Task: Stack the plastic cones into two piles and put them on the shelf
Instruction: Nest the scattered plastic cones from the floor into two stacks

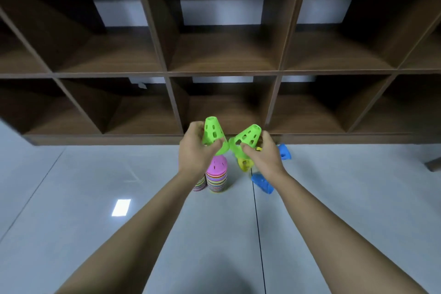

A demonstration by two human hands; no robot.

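Fingers (214, 145) round green cones (212, 130) (248, 136) (left upright, right tilted)

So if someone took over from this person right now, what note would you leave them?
Left hand: grips a green perforated plastic cone, upright.
Right hand: grips a second green cone, tilted.
Floor: multicoloured cone pile topped in pink, a second pile partly hidden by the left arm; loose yellow cone, near blue cone, far blue cone.
Done: two piles started.
Left: stack held and loose cones, put both piles on the dark wooden shelf.
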